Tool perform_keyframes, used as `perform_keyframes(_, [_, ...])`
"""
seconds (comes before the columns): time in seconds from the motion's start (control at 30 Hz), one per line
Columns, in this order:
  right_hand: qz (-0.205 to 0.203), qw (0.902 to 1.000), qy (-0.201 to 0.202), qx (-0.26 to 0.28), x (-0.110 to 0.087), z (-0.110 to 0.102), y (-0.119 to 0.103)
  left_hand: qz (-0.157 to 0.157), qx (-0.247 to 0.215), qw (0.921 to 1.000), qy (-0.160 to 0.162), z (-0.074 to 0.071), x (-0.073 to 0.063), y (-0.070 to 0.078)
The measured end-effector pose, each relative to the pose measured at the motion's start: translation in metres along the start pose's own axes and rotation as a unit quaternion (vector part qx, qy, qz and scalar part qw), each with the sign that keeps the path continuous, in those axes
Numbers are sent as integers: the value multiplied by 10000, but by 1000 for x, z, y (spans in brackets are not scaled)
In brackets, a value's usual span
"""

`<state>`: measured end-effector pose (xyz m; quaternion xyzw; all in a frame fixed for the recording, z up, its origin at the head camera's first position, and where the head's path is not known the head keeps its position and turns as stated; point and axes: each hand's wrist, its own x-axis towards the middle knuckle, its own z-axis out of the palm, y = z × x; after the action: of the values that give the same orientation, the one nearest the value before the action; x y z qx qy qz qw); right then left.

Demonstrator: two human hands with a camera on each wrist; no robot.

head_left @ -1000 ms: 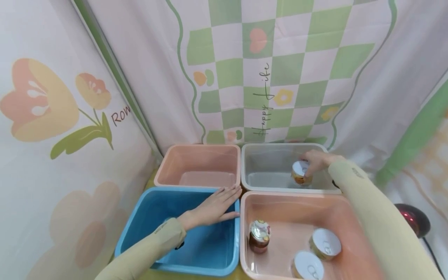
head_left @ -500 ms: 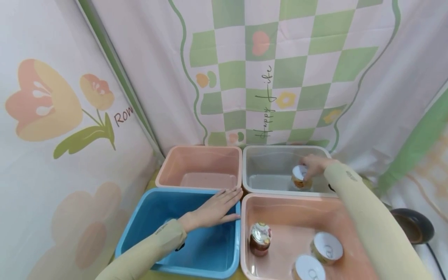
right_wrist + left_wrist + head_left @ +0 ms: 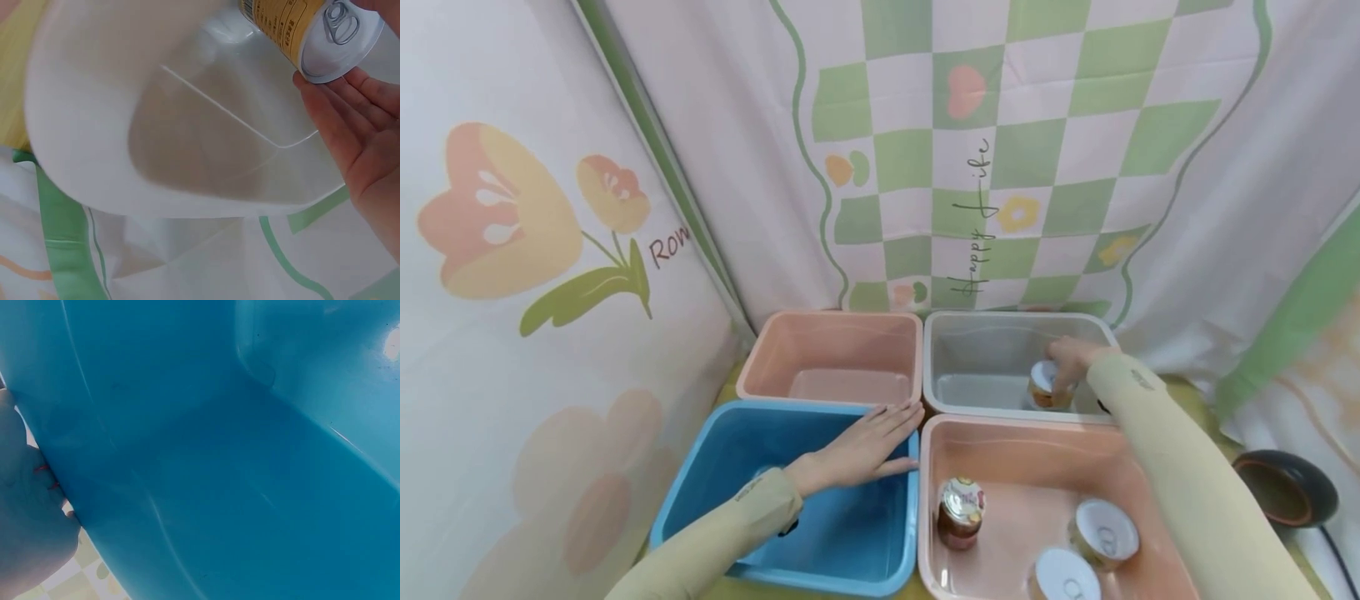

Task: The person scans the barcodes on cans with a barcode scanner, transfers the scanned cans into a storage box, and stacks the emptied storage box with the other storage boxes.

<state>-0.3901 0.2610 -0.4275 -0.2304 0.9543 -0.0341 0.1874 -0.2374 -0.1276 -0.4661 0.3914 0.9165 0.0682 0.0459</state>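
My right hand (image 3: 1070, 360) reaches into the grey-white bin (image 3: 981, 327) and holds a tin can (image 3: 1043, 392) by its lid end. In the right wrist view the can (image 3: 278, 28) shows a yellow printed label and a pull-ring on its white lid. The fingertips (image 3: 306, 80) lie at the lid's rim, with the thumb on the opposite side. My left hand (image 3: 861, 446) lies with straight fingers over the right rim of the blue bin (image 3: 666, 492), its fingertips near the back corner. The left wrist view is mostly the blue bin's inside, with part of the hand (image 3: 34, 500) at the rim.
A pink bin (image 3: 827, 317) stands back left. The front right pink bin (image 3: 928, 508) contains a glass jar (image 3: 960, 512) with a patterned lid and two tins (image 3: 1103, 533), one cut off by the frame. A dark round object (image 3: 1285, 487) with a cable lies far right.
My right hand has moved slightly down into the grey-white bin with the can. My left hand stays on the blue rim. The head view has shifted a little.
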Motion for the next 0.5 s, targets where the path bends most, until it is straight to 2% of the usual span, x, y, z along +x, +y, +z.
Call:
perform_keyframes(0.17, [30, 9999, 64, -133, 2, 2, 1, -16, -13, 10000, -42, -1, 1, -1])
perform_keyframes(0.5, [209, 9993, -69, -288, 12, 11, 1, 26, 87, 10000, 32, 2, 3, -4])
